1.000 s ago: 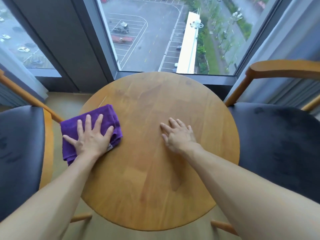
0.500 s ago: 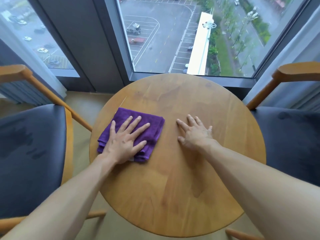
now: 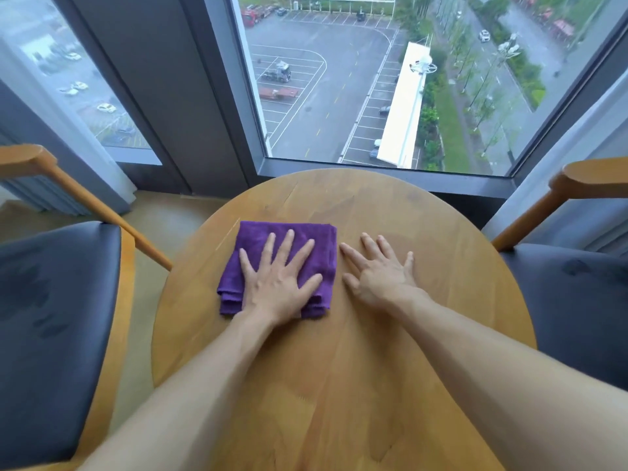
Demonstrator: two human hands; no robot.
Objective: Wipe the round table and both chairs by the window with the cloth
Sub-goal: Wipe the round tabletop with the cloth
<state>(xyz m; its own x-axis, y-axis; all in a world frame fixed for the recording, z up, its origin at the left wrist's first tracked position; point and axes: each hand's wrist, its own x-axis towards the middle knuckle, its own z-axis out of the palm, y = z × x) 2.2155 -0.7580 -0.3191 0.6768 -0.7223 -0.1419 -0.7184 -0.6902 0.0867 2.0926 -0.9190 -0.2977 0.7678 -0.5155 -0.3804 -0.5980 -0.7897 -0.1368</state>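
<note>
No words or labels can be read on anything. The cloth is purple, soft and folded into a square. It lies flat on the round wooden table, left of the middle. The left hand presses down on the cloth with fingers straight and spread wide. The right hand lies flat on the bare wood just beside the cloth, fingers spread, holding nothing. A dark chair stands at the left edge and another chair at the right edge.
</note>
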